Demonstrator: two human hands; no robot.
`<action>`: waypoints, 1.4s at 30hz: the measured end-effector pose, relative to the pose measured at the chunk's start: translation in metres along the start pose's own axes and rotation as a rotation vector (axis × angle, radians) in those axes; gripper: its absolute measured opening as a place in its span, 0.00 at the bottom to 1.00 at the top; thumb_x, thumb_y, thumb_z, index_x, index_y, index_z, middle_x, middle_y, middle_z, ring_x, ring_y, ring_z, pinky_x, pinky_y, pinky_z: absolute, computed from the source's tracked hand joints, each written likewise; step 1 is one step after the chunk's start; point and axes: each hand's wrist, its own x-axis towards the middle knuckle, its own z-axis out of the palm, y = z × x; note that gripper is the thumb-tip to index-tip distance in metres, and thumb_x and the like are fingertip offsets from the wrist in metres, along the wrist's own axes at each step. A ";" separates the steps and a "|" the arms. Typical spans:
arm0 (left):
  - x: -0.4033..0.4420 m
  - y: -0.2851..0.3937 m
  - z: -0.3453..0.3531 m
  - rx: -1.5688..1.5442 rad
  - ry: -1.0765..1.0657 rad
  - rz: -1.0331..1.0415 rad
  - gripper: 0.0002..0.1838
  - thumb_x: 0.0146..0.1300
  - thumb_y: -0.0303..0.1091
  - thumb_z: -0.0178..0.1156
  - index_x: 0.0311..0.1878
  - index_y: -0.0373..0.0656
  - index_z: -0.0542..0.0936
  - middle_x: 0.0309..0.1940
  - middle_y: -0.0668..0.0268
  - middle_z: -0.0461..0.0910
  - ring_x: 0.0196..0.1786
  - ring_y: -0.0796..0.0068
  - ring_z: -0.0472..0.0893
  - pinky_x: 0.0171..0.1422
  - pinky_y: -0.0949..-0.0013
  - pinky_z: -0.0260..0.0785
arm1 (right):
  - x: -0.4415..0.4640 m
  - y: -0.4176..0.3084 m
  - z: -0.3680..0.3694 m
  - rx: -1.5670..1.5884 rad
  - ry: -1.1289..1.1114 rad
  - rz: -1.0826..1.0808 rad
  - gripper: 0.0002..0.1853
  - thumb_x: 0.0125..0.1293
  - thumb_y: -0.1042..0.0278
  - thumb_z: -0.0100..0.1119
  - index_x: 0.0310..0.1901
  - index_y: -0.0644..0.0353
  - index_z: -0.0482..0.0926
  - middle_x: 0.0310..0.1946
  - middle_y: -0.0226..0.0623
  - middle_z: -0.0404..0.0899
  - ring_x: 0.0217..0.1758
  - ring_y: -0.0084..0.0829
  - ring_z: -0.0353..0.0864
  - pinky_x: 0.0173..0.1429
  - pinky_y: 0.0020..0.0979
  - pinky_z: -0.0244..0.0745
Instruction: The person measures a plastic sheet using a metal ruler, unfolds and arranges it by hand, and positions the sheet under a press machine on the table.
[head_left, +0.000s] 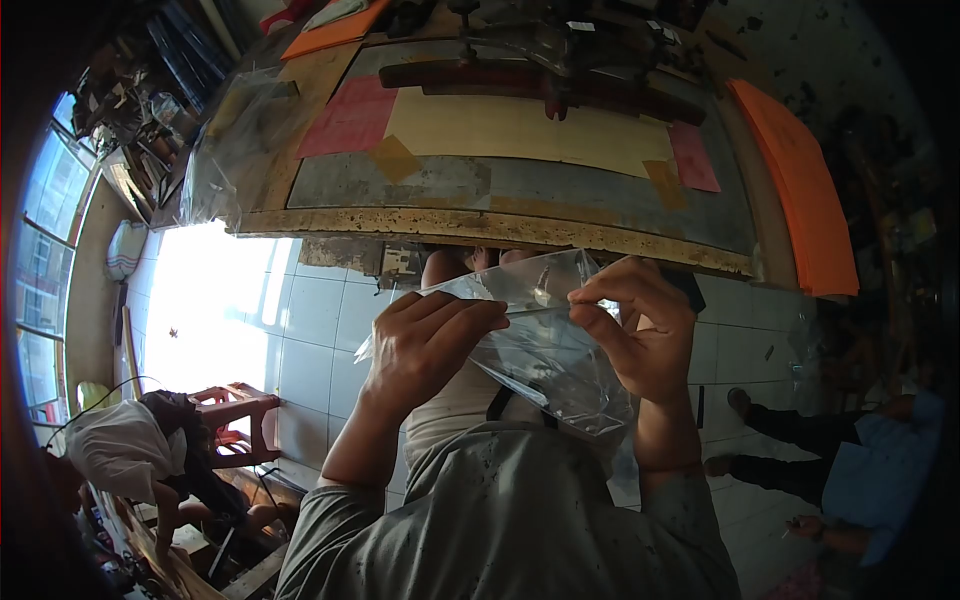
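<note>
Between my hands, above my lap, hangs a clear plastic bag (545, 350), wrinkled and catching the light. My left hand (432, 335) grips its left part, fingers folded over the plastic and thumb pressed against them. At the upper right edge, my right hand (640, 325) pinches the plastic between thumb and forefinger, the other fingers curled. Whether anything lies inside the bag I cannot tell.
Ahead stands a worktable (480, 225) with a yellow sheet (530, 128), pink sheets and a dark metal clamp bar (570, 95). Orange sheets (800, 190) lie at its right. A person (130, 445) bends near a red stool (235, 425); another person (860, 465) is at the right.
</note>
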 end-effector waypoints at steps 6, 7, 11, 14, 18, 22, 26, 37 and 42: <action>0.002 -0.001 0.002 0.000 -0.004 0.013 0.10 0.60 0.31 0.70 0.44 0.47 0.85 0.37 0.73 0.90 0.37 0.75 0.89 0.36 0.69 0.76 | -0.001 0.006 0.001 0.054 0.023 0.035 0.07 0.62 0.72 0.78 0.41 0.59 0.89 0.37 0.31 0.89 0.40 0.25 0.85 0.51 0.28 0.69; 0.002 -0.001 0.002 -0.002 -0.009 0.013 0.10 0.60 0.31 0.70 0.44 0.47 0.85 0.37 0.73 0.90 0.37 0.75 0.89 0.36 0.68 0.76 | -0.001 0.007 0.001 0.044 0.028 0.037 0.07 0.62 0.72 0.78 0.41 0.59 0.89 0.36 0.30 0.89 0.40 0.24 0.85 0.51 0.27 0.70; 0.005 -0.005 0.002 0.007 0.019 0.000 0.09 0.59 0.29 0.73 0.43 0.47 0.85 0.35 0.72 0.90 0.33 0.74 0.88 0.34 0.69 0.74 | 0.000 0.013 0.001 0.013 0.085 0.052 0.06 0.66 0.72 0.76 0.41 0.61 0.88 0.37 0.32 0.88 0.42 0.25 0.85 0.51 0.28 0.74; 0.011 -0.017 -0.009 0.094 0.029 -0.021 0.09 0.58 0.29 0.76 0.41 0.46 0.86 0.35 0.69 0.91 0.32 0.73 0.87 0.33 0.69 0.72 | 0.005 0.030 -0.011 0.179 0.203 0.004 0.07 0.72 0.71 0.70 0.45 0.63 0.84 0.38 0.37 0.88 0.44 0.28 0.86 0.52 0.31 0.78; 0.036 -0.039 -0.050 0.243 0.060 -0.009 0.08 0.57 0.26 0.75 0.40 0.43 0.87 0.39 0.65 0.92 0.42 0.66 0.92 0.46 0.66 0.83 | 0.026 0.059 -0.046 0.213 0.333 -0.141 0.08 0.80 0.68 0.59 0.52 0.64 0.77 0.40 0.43 0.87 0.46 0.33 0.87 0.55 0.37 0.81; 0.082 -0.097 -0.039 0.032 0.087 0.048 0.05 0.63 0.27 0.73 0.42 0.42 0.89 0.41 0.64 0.91 0.43 0.67 0.91 0.47 0.65 0.83 | 0.066 0.105 -0.066 0.091 0.365 -0.138 0.10 0.83 0.65 0.57 0.53 0.63 0.76 0.40 0.40 0.88 0.46 0.28 0.87 0.53 0.33 0.80; 0.111 -0.169 0.020 -0.222 0.022 -0.142 0.07 0.68 0.32 0.71 0.45 0.42 0.89 0.40 0.64 0.91 0.42 0.69 0.90 0.50 0.66 0.81 | 0.103 0.155 -0.082 0.012 0.301 0.089 0.12 0.83 0.59 0.58 0.51 0.60 0.77 0.39 0.33 0.87 0.45 0.21 0.85 0.52 0.27 0.78; 0.122 -0.200 0.068 -0.672 -0.148 -0.641 0.14 0.75 0.35 0.68 0.53 0.34 0.84 0.43 0.61 0.91 0.46 0.81 0.86 0.55 0.73 0.76 | 0.108 0.217 -0.086 0.140 0.244 0.512 0.11 0.80 0.60 0.61 0.49 0.60 0.81 0.34 0.28 0.84 0.38 0.18 0.84 0.44 0.23 0.75; 0.120 -0.203 0.070 -0.681 -0.165 -0.657 0.15 0.76 0.35 0.67 0.56 0.34 0.82 0.45 0.61 0.91 0.49 0.81 0.86 0.57 0.73 0.76 | 0.106 0.218 -0.085 0.092 0.262 0.501 0.11 0.81 0.61 0.61 0.49 0.62 0.81 0.34 0.29 0.85 0.37 0.19 0.84 0.44 0.23 0.75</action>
